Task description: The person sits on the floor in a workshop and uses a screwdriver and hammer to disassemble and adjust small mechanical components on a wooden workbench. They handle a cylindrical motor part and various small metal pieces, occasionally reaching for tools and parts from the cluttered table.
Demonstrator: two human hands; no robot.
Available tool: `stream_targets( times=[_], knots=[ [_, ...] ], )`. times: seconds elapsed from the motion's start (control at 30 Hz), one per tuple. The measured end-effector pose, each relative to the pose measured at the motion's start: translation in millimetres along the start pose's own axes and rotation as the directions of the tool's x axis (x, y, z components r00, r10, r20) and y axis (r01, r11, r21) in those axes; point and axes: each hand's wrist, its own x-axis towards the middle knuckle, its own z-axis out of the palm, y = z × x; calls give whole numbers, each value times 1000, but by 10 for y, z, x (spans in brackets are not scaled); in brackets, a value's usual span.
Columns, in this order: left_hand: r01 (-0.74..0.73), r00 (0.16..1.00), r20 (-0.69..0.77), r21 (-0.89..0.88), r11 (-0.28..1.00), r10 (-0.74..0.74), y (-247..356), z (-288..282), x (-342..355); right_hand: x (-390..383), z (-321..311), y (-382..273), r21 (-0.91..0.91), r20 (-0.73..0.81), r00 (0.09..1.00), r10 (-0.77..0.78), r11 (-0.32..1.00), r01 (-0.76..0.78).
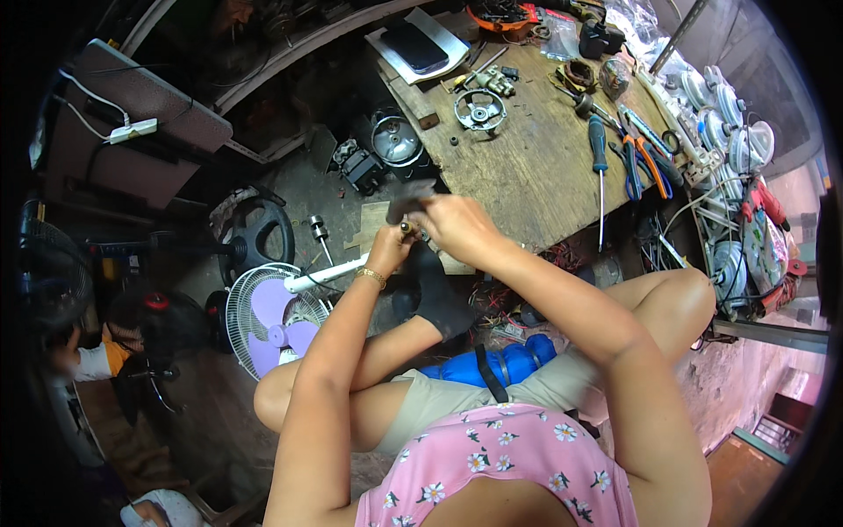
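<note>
My left hand [388,246] and my right hand [452,228] meet near the workbench's front edge [443,162]. The right fingers are closed around a dark piece [413,195], perhaps cloth. My left fingers are curled beside a small brass-coloured item [405,227]; exactly what they grip is hidden. Below both hands is my foot in a dark sock [439,312]. A white fan with lilac blades [277,335] lies to the left, its pale pole reaching toward my hands. A blue bundle with a black strap [527,360] rests across my lap.
The bench holds a phone [413,48], metal housing [479,110], screwdriver [599,145] and pliers [641,154]. Pulley-like white discs [724,110] crowd the right. Machine parts [360,167] and a steering wheel [263,233] lie on the floor. Another person [92,356] is at the far left.
</note>
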Motion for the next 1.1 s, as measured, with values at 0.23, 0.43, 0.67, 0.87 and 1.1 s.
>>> stream_targets(
  times=[0.23,0.43,0.67,0.87,1.1],
  knots=[
    [213,945,-193,-252,944,-265,-261,33,-16,172,-381,92,60,-157,987,-17,998,27],
    [200,962,-146,-204,958,-232,-232,65,-20,118,-233,233,-19,-129,992,-13,1000,10],
    [190,957,-185,-188,964,-224,-270,88,-60,196,-126,150,-28,-32,999,-28,999,27],
    [197,954,-203,-136,971,-222,-207,56,-102,300,-58,26,-95,91,996,2,995,7],
    [202,957,-232,103,974,-174,-79,46,-123,457,321,113,-254,149,956,-251,925,282]
  ],
)
